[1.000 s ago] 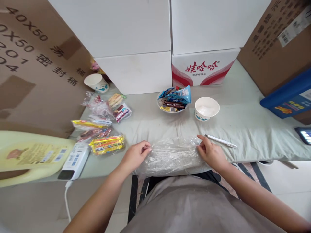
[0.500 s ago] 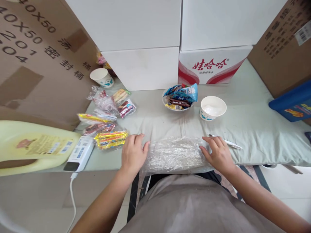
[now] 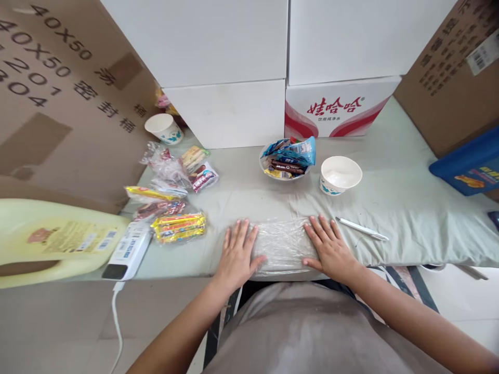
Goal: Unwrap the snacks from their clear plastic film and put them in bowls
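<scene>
A crinkled clear plastic bag (image 3: 283, 244) lies flat near the front edge of the cloth-covered surface. On its left part rests my left hand (image 3: 236, 254), fingers spread and palm down. My right hand (image 3: 329, 246) presses on its right part in the same way, fingers fanned out. Neither hand grips anything. A white pen (image 3: 362, 228) lies just right of my right hand. Beyond the bag stand a bowl of wrapped snacks (image 3: 288, 158) and a white paper bowl (image 3: 340, 175) with something whitish in it.
Several packaged snacks (image 3: 179, 227) lie at the left, with a paper cup (image 3: 163, 128) behind them. A white power bank (image 3: 128, 252) with a cable and a pale yellow jug (image 3: 58, 241) are at the front left. White boxes (image 3: 226, 111) form the back; a blue container (image 3: 468, 166) stands right.
Both hands have moved inward onto the plastic bag, and their fingers have spread flat. The bag looks flatter and narrower between them. The pen shows fully now.
</scene>
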A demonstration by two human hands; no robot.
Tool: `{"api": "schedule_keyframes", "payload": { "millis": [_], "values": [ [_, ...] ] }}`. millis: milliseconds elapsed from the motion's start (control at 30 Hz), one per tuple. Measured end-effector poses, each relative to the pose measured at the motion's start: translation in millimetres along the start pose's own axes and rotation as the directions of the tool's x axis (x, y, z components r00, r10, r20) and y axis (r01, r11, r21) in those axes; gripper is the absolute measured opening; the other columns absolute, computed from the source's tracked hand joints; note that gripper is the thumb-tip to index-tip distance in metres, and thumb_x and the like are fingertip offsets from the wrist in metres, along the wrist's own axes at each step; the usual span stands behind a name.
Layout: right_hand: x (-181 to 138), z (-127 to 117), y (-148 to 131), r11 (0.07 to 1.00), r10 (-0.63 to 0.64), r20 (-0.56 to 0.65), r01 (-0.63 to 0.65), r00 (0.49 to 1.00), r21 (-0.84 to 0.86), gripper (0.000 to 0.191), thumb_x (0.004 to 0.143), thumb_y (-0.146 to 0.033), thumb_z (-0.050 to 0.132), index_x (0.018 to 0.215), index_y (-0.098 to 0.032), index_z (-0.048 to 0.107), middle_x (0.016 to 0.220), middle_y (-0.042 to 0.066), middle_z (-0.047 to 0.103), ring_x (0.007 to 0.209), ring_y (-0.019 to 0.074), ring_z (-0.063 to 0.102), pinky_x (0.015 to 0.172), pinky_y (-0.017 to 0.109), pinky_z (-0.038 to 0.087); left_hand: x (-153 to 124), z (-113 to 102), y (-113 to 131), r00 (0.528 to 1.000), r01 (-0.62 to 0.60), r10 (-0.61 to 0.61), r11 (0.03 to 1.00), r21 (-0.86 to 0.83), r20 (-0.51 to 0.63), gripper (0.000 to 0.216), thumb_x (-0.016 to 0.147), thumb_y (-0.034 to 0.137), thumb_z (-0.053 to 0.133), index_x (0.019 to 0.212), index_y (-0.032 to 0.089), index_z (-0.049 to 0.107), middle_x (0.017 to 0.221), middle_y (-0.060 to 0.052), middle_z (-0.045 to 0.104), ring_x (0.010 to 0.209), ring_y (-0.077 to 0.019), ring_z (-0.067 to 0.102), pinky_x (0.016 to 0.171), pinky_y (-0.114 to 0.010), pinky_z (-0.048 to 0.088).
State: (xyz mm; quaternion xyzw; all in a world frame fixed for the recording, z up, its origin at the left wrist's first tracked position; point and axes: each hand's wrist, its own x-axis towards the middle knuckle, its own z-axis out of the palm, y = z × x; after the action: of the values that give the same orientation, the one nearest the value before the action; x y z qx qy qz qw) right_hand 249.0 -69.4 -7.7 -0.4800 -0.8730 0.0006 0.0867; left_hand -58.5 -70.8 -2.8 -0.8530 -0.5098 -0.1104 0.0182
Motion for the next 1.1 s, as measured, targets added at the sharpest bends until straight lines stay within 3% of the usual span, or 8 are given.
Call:
{"api": "schedule_keyframes", "payload": {
  "millis": [100,233,400,567,767,933,1033,1100],
  "values": [
    [-16,-12,8,0.987,-0.151,-0.021,0.152,0.988,0.058,0.091,0.082,-0.07,0.052,0.149,-0.012,0.032,0.155,0.018,0.029,0.146,0.0373,0.013,0.114,0.059,0.02,-20,-9,-8,0.988,-0.123,0.114,0.989,-0.081,-0.107,0.06,0.085,0.051,0.061,0.133,0.015,0.051,0.136,-0.019,0.052,0.133,-0.0373,0.041,0.107,-0.054,0.036],
    [-40,-19,20,0.958,-0.23,-0.076,0.239,0.97,0.161,0.043,0.092,-0.035,0.055,0.132,-0.018,0.054,0.137,0.013,0.054,0.132,0.0301,0.043,0.105,0.05,0.039,-39,-17,-12,0.957,-0.291,0.283,0.934,-0.207,-0.068,0.024,0.088,0.027,0.06,0.111,0.021,0.062,0.115,-0.009,0.066,0.119,-0.0272,0.055,0.101,-0.044,0.045],
    [-38,-26,22,0.903,-0.081,-0.14,0.132,0.987,0.409,0.016,0.095,-0.02,0.048,0.1,-0.02,0.063,0.096,0.007,0.069,0.092,0.0191,0.064,0.081,0.034,0.052,-26,-26,-16,0.992,-0.119,0.088,0.879,-0.461,-0.088,0.014,0.092,0.013,0.049,0.096,0.019,0.061,0.1,-0.006,0.07,0.102,-0.0176,0.064,0.09,-0.031,0.052],
    [-3,-20,23,0.92,0.268,-0.152,-0.206,0.951,0.334,0.023,0.098,-0.029,0.042,0.099,-0.02,0.062,0.091,0.005,0.072,0.079,0.0189,0.068,0.069,0.031,0.051,7,-11,-17,0.966,0.191,-0.24,0.915,-0.355,-0.099,0.015,0.093,0.024,0.048,0.095,0.019,0.062,0.089,-0.005,0.069,0.083,-0.0174,0.066,0.075,-0.029,0.053],
    [16,-12,33,0.943,0.33,-0.102,-0.322,0.939,0.087,0.032,0.096,-0.036,0.045,0.112,-0.014,0.062,0.086,0.009,0.071,0.076,0.0243,0.066,0.067,0.035,0.048,25,-3,-19,0.926,0.34,-0.35,0.936,-0.089,-0.142,0.026,0.089,0.028,0.051,0.108,0.014,0.062,0.097,-0.013,0.067,0.089,-0.0266,0.064,0.079,-0.039,0.052],
    [25,-21,12,0.995,0.098,-0.266,-0.09,0.959,0.044,0.045,0.094,-0.045,0.049,0.125,-0.013,0.058,0.126,0.017,0.06,0.125,0.0325,0.048,0.102,0.049,0.037,33,-19,20,0.925,0.207,-0.209,0.977,-0.043,-0.318,0.036,0.092,0.03,0.05,0.123,0.013,0.057,0.124,-0.018,0.058,0.122,-0.0311,0.051,0.101,-0.047,0.041],
    [33,-11,-5,0.984,-0.175,-0.126,0.179,0.977,0.024,0.073,0.09,-0.062,0.047,0.143,-0.013,0.042,0.147,0.016,0.044,0.141,0.0343,0.027,0.112,0.055,0.021,37,-6,46,0.995,-0.016,0.011,0.999,-0.052,-0.1,0.051,0.094,0.039,0.048,0.138,0.015,0.047,0.143,-0.015,0.048,0.138,-0.0328,0.036,0.11,-0.049,0.033],
    [30,-3,-6,0.975,-0.222,-0.018,0.223,0.975,0.009,0.085,0.087,-0.07,0.044,0.148,-0.012,0.034,0.153,0.015,0.036,0.143,0.0349,0.023,0.113,0.056,0.018,34,7,50,0.999,-0.02,0.02,1.0,-0.015,0.034,0.063,0.091,0.049,0.05,0.145,0.017,0.04,0.152,-0.014,0.039,0.142,-0.036,0.029,0.112,-0.055,0.027]
  ]
}}
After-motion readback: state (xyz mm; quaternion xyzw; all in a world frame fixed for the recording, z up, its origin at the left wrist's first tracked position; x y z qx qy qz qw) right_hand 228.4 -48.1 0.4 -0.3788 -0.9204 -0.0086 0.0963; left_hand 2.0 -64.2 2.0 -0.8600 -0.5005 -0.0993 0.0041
